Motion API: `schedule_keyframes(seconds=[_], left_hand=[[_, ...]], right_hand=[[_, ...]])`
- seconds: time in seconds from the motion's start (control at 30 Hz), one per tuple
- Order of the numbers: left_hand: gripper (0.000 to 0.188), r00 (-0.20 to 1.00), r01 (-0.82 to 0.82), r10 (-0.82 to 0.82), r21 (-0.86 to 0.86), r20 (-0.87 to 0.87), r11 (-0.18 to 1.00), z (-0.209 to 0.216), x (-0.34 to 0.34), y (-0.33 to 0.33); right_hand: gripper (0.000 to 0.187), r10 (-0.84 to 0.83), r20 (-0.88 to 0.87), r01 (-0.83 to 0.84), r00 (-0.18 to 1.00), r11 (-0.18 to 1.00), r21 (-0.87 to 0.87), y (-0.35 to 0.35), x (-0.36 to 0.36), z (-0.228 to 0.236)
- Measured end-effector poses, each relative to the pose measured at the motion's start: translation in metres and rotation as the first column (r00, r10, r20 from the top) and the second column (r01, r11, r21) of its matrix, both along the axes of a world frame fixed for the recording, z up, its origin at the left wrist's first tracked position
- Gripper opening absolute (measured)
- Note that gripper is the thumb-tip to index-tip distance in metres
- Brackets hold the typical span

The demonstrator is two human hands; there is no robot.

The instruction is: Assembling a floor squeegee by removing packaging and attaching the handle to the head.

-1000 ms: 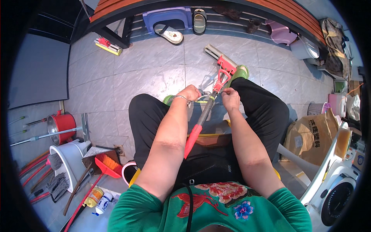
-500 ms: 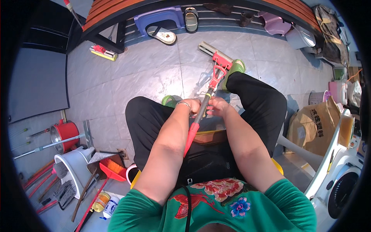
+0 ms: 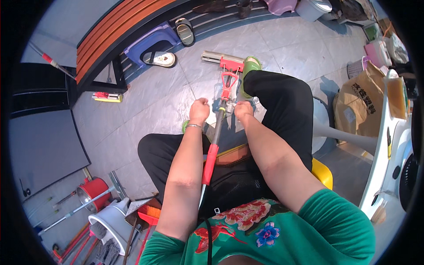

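A sponge mop [image 3: 219,121] leans between my knees, its red grip toward my lap. Its red head with a grey roller bar [image 3: 216,57] lies on the floor by my green slipper [image 3: 252,64]. Left of the pole, my left hand [image 3: 200,110] is closed and held clear of it; what is in the fingers, if anything, is hidden. My right hand [image 3: 243,109] is closed just right of the pole, close to the small metal piece below the red lever [image 3: 228,84]. I cannot make out what it pinches.
A slatted bench [image 3: 110,42] stands ahead left, with a purple stool [image 3: 145,44] and slippers beneath it. Another mop head [image 3: 107,97] lies near its leg. Buckets and brooms [image 3: 108,223] crowd the lower left. A brown paper bag [image 3: 362,104] and white washing machine [image 3: 393,154] are right.
My hands have moved apart: the left has lifted away from the pole to its left, the right stays close on its right. The view has turned and shifted.
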State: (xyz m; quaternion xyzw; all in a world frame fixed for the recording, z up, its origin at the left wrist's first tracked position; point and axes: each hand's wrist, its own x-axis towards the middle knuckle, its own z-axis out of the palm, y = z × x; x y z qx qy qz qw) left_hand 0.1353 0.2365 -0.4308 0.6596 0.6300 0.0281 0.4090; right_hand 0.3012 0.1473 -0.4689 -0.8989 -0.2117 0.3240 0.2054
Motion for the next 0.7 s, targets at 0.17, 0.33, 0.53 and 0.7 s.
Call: schedule_keyframes(seconds=[0.17, 0.33, 0.53, 0.7], left_hand=[[0.043, 0.933, 0.081, -0.042, -0.094, 0.358, 0.992, 0.025, 0.049, -0.005], [0.045, 0.941, 0.338, -0.333, 0.142, -0.060, 0.930, 0.022, 0.064, -0.017], [0.039, 0.944, 0.222, -0.200, -0.055, 0.263, 0.974, -0.012, 0.056, -0.017], [0.037, 0.898, 0.017, 0.179, -0.439, 0.402, 0.898, -0.002, 0.049, -0.008]], right_hand=[[0.014, -0.358, -0.380, 0.350, 0.853, 0.932, -0.092, 0.013, 0.004, -0.030], [0.015, -0.504, -0.418, 0.468, 0.755, 0.862, -0.194, 0.016, 0.006, -0.027], [0.011, -0.360, -0.419, 0.297, 0.833, 0.931, -0.211, 0.013, 0.006, -0.052], [0.028, -0.329, -0.483, 0.269, 0.811, 0.944, -0.192, 0.016, -0.005, -0.025]])
